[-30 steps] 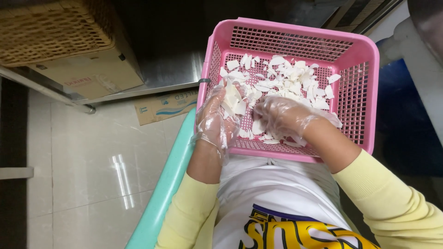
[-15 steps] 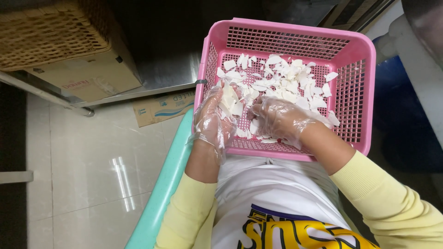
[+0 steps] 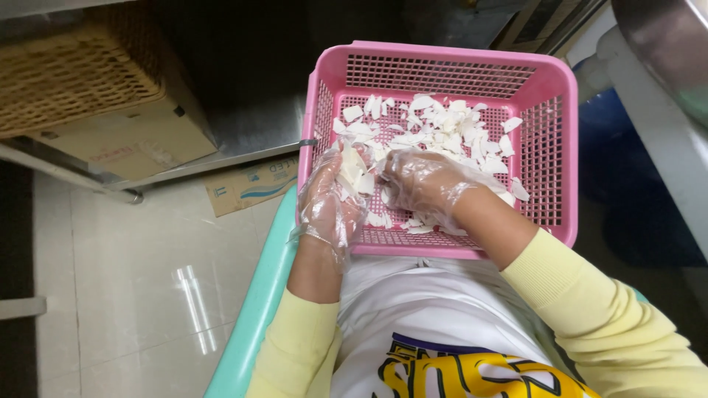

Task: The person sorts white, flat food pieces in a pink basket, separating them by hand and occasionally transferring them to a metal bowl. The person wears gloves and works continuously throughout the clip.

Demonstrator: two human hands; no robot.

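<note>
The left hand (image 3: pixel 332 203), in a thin clear glove, held a few white pieces (image 3: pixel 352 171) inside the pink basket (image 3: pixel 549 158) on the person's lap. The right hand (image 3: pixel 420 180) lay curled over more pieces, hiding them. A wicker basket (image 3: pixel 70 77) and cardboard box (image 3: pixel 125 140) sat nearby on the left.

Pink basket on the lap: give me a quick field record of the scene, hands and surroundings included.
container: pink basket, slotted walls, resting on the person's lap
contents: white flat pieces, a loose layer on the basket floor
left hand: clear plastic glove, palm up, cradling several white pieces
right hand: clear plastic glove, down among the pieces beside the left
seat: teal chair edge
nearby: wicker basket on a cardboard box, white tiled floor
</note>
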